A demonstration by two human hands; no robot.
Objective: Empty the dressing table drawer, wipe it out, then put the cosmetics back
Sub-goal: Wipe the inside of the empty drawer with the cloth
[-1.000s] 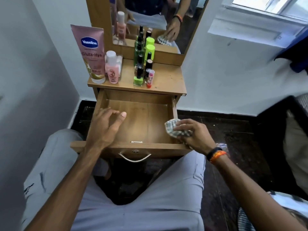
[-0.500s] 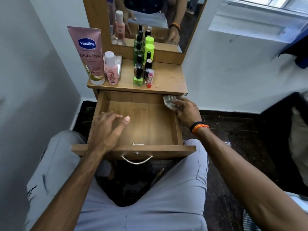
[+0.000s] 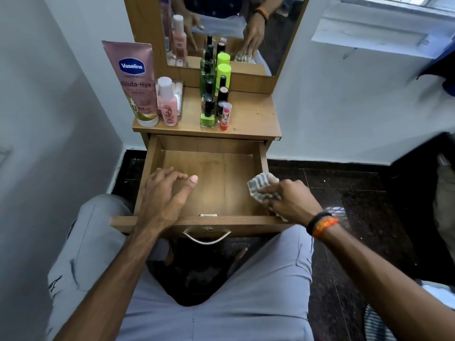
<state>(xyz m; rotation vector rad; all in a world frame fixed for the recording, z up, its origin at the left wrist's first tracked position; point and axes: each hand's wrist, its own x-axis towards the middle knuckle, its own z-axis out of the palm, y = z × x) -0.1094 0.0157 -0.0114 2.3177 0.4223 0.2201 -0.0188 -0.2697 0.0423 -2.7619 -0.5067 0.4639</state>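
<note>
The wooden drawer [image 3: 222, 143] stands pulled out, with nothing lying in it. My left hand [image 3: 165, 193] rests on the drawer's left side, fingers spread and relaxed. My right hand [image 3: 288, 200] grips a grey-and-white checked cloth [image 3: 258, 187] against the drawer's right wall. On the dressing table top [image 3: 253, 114] stand a pink Vaseline tube [image 3: 134, 80], a pink bottle [image 3: 168, 104], green bottles [image 3: 206, 77], a green nail polish [image 3: 207, 113], dark-capped bottles [image 3: 222, 93] and a red lip balm [image 3: 225, 115].
A mirror [image 3: 231, 30] rises behind the cosmetics. White walls close in on the left and behind. My knees in grey trousers [image 3: 221, 303] sit under the drawer front with its metal handle [image 3: 206, 238]. The floor [image 3: 344, 193] to the right is dark tile.
My right hand with the cloth has slid from the drawer's far right corner back along the right wall toward me. The left hand has stayed on the drawer's left side.
</note>
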